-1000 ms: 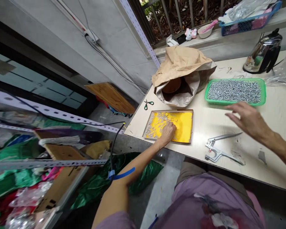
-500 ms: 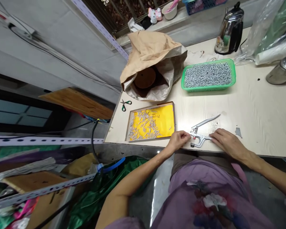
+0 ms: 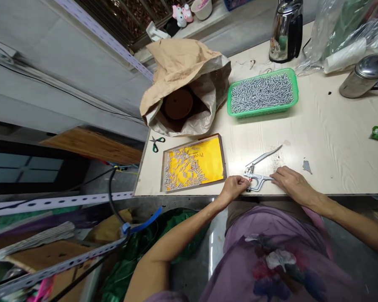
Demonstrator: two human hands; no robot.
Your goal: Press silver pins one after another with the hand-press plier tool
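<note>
A pair of silver hand pliers (image 3: 257,180), like snap-fastener pliers with a spring and a small red part at the head, lies near the table's front edge. Its two handles are spread apart. My right hand (image 3: 291,182) holds the end of the lower handle with its fingertips. At the head, my left hand (image 3: 234,187) is closed in a pinch beside the jaw; whatever is between the fingers is too small to make out. Left of that hand is a shallow box (image 3: 224,161) with a yellow bottom (image 3: 212,157), scattered with small metal pins (image 3: 189,170).
A green basket (image 3: 261,112) full of similar metal pieces stands farther back. Near it are an open brown paper bag (image 3: 185,58), green-handled scissors (image 3: 156,142), a kettle (image 3: 285,33) and a steel mug (image 3: 362,77). A grey scrap (image 3: 306,166) lies right of the pliers.
My left fingertips have come closer to the jaw of the pliers. My right hand stays at the handle end, and the handles remain spread. The whole view has shifted a little.
</note>
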